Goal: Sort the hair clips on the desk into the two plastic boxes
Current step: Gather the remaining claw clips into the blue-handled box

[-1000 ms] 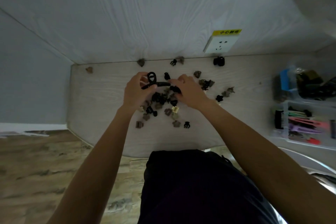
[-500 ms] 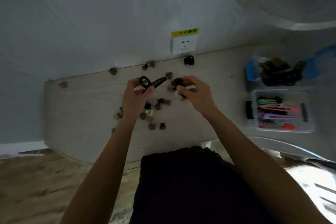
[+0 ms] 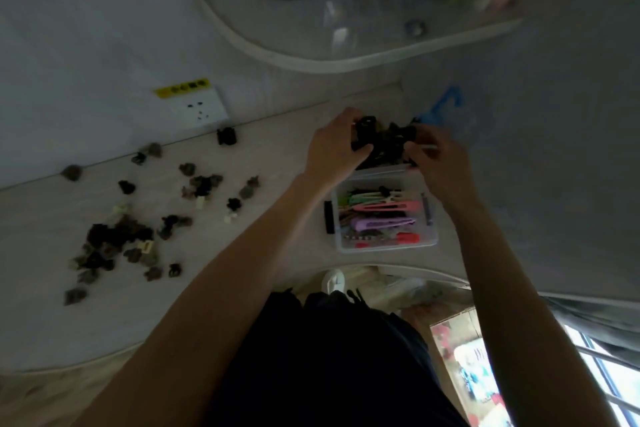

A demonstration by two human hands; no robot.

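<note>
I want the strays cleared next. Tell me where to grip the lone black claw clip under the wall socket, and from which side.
Take the black claw clip from above, pinching its two outer sides. It sits alone on the desk close to the wall, so a hand has no room behind it, while its top and both flanks are free. Its exact pose is too dark to read.

Dim room: a pale wall [image 3: 86,28] with a socket [image 3: 201,107], a curved shelf [image 3: 346,55] above, bright window [image 3: 602,371] at lower right.
</note>
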